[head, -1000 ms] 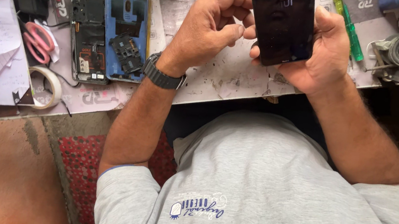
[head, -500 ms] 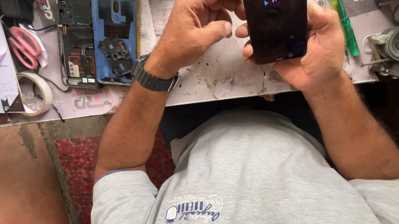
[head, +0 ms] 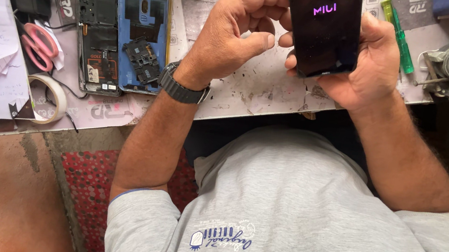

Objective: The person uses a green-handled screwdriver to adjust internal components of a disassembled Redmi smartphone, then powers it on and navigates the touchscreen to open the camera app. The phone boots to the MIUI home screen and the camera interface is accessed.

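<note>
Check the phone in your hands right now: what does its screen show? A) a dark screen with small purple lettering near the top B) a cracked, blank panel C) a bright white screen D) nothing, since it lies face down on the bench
A: the phone is held up between the left hand and the right hand, its screen dark with small purple lettering glowing near the top.

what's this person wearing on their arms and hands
Both forearms are bare. The left hand has a dark wristwatch with a wide band at the wrist. The right hand shows no watch, ring or glove. Short grey t-shirt sleeves cover only the upper arms.
</note>
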{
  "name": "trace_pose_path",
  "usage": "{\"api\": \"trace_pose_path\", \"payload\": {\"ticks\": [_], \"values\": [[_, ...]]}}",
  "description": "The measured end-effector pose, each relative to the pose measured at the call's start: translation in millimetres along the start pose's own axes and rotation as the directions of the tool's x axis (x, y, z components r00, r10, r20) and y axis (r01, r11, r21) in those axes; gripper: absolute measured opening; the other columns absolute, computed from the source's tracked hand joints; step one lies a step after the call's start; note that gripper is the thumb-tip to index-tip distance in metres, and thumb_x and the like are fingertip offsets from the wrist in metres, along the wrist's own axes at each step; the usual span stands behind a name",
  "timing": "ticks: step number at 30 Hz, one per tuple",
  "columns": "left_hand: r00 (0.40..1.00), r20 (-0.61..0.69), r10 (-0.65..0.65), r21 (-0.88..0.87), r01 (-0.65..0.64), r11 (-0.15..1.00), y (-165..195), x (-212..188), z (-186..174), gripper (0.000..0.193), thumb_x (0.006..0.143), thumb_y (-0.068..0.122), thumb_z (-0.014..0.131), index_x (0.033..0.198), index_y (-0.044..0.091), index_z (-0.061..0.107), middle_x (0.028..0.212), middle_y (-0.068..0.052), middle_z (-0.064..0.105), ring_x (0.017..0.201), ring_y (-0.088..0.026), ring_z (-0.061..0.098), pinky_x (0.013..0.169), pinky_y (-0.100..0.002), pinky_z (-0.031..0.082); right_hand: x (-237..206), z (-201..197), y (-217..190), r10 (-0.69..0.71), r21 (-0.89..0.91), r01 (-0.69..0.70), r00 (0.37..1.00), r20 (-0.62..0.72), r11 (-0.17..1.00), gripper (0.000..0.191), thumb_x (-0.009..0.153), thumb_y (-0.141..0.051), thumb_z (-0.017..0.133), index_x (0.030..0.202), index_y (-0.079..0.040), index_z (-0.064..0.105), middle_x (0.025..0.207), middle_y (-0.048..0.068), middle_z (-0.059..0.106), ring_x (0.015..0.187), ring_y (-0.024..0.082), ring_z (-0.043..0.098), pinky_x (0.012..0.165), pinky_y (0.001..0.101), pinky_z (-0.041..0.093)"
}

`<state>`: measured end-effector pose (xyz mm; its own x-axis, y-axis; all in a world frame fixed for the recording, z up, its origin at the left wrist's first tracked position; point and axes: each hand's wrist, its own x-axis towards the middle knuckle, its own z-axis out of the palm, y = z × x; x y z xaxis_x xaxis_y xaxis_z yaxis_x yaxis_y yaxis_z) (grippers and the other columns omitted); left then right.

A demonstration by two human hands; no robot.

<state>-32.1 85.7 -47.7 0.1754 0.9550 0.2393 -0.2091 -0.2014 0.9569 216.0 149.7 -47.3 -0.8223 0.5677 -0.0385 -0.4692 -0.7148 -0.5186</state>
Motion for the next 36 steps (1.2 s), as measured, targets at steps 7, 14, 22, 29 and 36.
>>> {"api": "trace_pose_path", "payload": {"ticks": [7, 14, 22, 29, 36], "values": [[1.000, -0.003, -0.002, -0.002, 0.002, 1.000, -0.4, -0.7, -1.5, 0.050, 0.091, -0.013, 0.054, 0.139, -0.002, 0.060, 0.124, -0.015, 0.072, 0.107, -0.015, 0.072, 0.085, -0.025, 0.063, 0.4, 0.8, 1.2, -0.005, -0.054, 0.004, 1.000, -0.012, 0.999, 0.060, 0.112, -0.041, 0.042, 0.147, 0.007, 0.053, 0.132, 0.025, 0.063, 0.115, 0.037, 0.067, 0.091, 0.0518, 0.060], [1.000, 0.004, 0.031, -0.004, -0.031, 1.000, -4.3, -1.0, -2.8, 0.048, 0.094, -0.013, 0.055, 0.140, -0.002, 0.059, 0.128, -0.015, 0.072, 0.112, -0.017, 0.072, 0.093, -0.029, 0.065, -0.4, -0.9, 1.3, -0.002, -0.057, 0.002, 1.000, 0.003, 0.998, 0.057, 0.113, -0.040, 0.042, 0.145, 0.007, 0.054, 0.131, 0.025, 0.064, 0.116, 0.037, 0.068, 0.094, 0.0517, 0.061], [1.000, 0.001, 0.010, 0.007, -0.010, 1.000, -1.5, -0.9, -3.0, 0.049, 0.090, -0.012, 0.055, 0.138, -0.002, 0.061, 0.123, -0.015, 0.073, 0.104, -0.016, 0.072, 0.084, -0.026, 0.063, -0.9, -1.4, 2.2, -0.005, -0.041, 0.004, 1.000, -0.009, 0.999, 0.057, 0.113, -0.040, 0.041, 0.144, 0.006, 0.053, 0.133, 0.025, 0.063, 0.117, 0.036, 0.068, 0.094, 0.0507, 0.061], [1.000, 0.003, 0.008, 0.029, -0.008, 1.000, 0.6, -1.2, -3.3, 0.049, 0.090, -0.010, 0.057, 0.138, -0.002, 0.061, 0.125, -0.015, 0.072, 0.108, -0.017, 0.072, 0.085, -0.027, 0.063, 0.0, -1.4, 2.5, -0.007, -0.075, 0.006, 1.000, -0.013, 0.997, 0.061, 0.113, -0.041, 0.040, 0.148, 0.008, 0.051, 0.136, 0.026, 0.062, 0.117, 0.037, 0.067, 0.093, 0.0503, 0.061], [1.000, 0.012, 0.013, 0.030, -0.014, 0.999, 0.0, -2.4, -4.2, 0.049, 0.091, -0.011, 0.056, 0.139, -0.001, 0.061, 0.127, -0.015, 0.072, 0.110, -0.017, 0.072, 0.088, -0.027, 0.063, -0.2, -0.7, 1.7, -0.006, -0.082, 0.005, 1.000, -0.004, 0.997, 0.062, 0.112, -0.041, 0.039, 0.149, 0.008, 0.050, 0.138, 0.026, 0.061, 0.117, 0.037, 0.068, 0.093, 0.0502, 0.061]]}}
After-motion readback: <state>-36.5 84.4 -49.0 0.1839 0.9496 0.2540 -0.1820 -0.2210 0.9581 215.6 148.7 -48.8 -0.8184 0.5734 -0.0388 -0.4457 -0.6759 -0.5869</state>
